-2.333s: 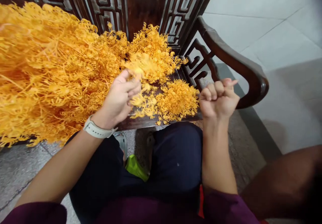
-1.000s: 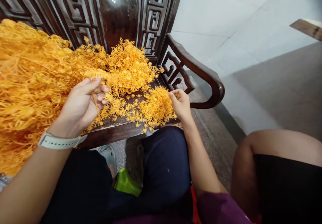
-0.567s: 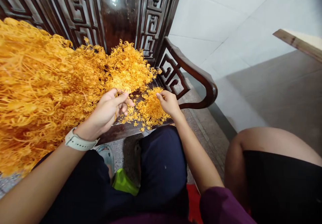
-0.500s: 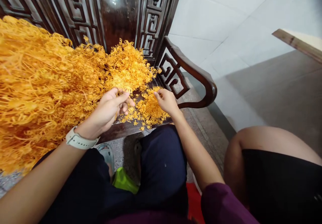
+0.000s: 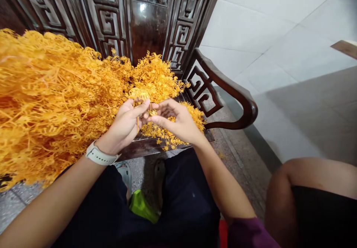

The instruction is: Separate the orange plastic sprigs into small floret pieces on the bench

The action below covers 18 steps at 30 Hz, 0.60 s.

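Note:
My left hand (image 5: 122, 123), a pale watch on its wrist, pinches an orange plastic flower-like piece (image 5: 140, 94) with thin strands hanging below the fingers. My right hand (image 5: 181, 122) meets it from the right. Its thumb and curled fingers close around a small orange plastic piece (image 5: 152, 112), partly hidden by the fingers. Just beyond both hands rises a heap of spidery orange plastic pieces (image 5: 158, 75). Smaller loose pieces (image 5: 196, 115) lie on the bench seat beneath and behind my right hand.
A large mass of orange plastic stems (image 5: 64, 95) covers the left of the dark carved wooden bench (image 5: 149, 28). The curved armrest (image 5: 232, 80) stands at right. Another person's bent leg (image 5: 315, 173) is at lower right. A bright green object (image 5: 143, 207) lies between my legs.
My right hand has moved left from the loose pieces to my left hand, and its fingers now work at the held piece. The view has shifted slightly left.

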Tool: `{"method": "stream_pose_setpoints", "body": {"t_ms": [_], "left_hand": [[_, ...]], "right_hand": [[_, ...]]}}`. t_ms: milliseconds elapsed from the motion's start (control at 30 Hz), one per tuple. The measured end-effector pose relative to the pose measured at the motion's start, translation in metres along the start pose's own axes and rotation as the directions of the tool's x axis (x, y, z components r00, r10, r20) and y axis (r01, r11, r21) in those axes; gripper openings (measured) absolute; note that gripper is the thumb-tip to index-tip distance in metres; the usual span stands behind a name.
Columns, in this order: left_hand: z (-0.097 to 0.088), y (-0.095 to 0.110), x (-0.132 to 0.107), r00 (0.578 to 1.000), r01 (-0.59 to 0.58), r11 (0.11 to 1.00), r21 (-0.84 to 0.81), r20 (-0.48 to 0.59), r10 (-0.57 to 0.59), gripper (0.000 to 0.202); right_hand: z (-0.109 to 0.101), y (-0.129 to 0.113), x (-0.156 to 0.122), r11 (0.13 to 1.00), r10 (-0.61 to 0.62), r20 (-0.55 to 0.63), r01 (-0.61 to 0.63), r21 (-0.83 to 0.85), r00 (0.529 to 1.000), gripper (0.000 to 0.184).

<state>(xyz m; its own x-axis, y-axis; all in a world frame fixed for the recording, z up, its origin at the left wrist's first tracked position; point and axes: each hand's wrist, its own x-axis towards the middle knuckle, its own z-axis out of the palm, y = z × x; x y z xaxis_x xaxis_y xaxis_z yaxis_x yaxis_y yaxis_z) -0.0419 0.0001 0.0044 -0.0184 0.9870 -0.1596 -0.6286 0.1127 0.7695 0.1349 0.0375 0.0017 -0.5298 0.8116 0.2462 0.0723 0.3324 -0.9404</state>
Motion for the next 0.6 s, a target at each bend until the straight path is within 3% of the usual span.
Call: {"method": "stream_pose_setpoints", "body": {"t_ms": [100, 333, 600], "left_hand": [[-0.002, 0.001, 0.003, 0.999, -0.033, 0.999, 0.0, 0.009, 0.033, 0.03], [-0.004, 0.003, 0.006, 0.993, -0.107, 0.99, 0.093, -0.037, 0.111, 0.041], [-0.001, 0.0, -0.001, 0.996, -0.094, 0.972, 0.213, 0.018, 0.092, 0.054]], "right_hand": [[0.01, 0.007, -0.005, 0.996, 0.031, -0.024, -0.029, 0.088, 0.999, 0.028], [0.01, 0.017, 0.001, 0.953, 0.12, -0.021, -0.109, 0.283, 0.993, 0.026], [0.014, 0.016, -0.002, 0.97, 0.083, -0.15, -0.045, 0.238, 0.985, 0.032]]}}
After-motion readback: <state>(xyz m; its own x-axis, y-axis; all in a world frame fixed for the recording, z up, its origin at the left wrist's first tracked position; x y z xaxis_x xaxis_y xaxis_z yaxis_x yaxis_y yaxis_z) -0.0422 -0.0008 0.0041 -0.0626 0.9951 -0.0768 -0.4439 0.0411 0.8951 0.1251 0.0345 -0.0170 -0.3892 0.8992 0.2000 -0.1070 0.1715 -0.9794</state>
